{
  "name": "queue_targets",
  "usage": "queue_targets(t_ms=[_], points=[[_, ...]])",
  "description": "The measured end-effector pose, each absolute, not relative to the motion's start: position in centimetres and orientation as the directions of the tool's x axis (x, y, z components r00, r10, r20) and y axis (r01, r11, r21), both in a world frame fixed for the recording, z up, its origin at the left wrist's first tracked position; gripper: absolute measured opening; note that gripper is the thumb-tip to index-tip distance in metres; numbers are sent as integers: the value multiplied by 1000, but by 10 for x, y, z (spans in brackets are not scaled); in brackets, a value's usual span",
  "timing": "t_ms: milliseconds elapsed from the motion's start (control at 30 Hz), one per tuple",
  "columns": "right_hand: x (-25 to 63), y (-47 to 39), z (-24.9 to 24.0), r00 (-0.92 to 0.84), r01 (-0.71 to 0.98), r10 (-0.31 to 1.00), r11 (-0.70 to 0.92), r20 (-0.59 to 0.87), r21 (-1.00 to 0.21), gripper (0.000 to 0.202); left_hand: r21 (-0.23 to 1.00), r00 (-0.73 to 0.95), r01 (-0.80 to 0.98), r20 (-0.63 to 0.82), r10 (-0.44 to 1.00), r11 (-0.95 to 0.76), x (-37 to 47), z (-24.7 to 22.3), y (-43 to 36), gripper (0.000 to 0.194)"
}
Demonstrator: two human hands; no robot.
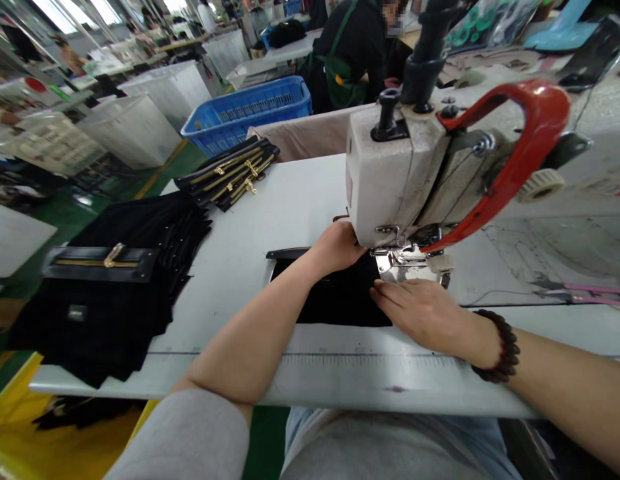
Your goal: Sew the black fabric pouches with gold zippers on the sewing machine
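Observation:
A piece of black fabric (347,303) lies on the white table under the needle area of a sewing machine (383,180). My left hand (340,247) is closed on the fabric's far part, close beside the machine head, which hides its fingertips. A dark strip (287,253) runs along the far edge of the fabric, left of that hand. My right hand (415,310) lies flat, fingers stretched out, on the fabric's right edge just in front of the metal presser foot (385,261). A beaded bracelet (500,347) circles the right wrist.
Stacked black fabric pieces (125,293) with a zippered strip (100,264) on top hang over the table's left edge. Behind them lie several zippered strips (235,170). Pink-handled scissors (595,293) rest at right. Beyond are a blue basket (250,110) and a co-worker (345,53).

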State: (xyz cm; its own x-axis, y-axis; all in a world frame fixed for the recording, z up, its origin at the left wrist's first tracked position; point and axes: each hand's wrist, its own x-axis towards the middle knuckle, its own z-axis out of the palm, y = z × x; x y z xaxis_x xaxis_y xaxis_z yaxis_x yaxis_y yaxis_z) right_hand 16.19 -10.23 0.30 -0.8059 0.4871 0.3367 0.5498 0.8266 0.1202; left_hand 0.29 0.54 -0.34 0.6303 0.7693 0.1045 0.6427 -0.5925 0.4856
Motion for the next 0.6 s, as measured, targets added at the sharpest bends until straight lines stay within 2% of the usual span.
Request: queue_targets(t_ms=[600], points=[[161, -100, 3, -801, 565, 484, 807, 352, 175, 30, 498, 593, 659, 118, 797, -564, 4, -5, 7, 19]])
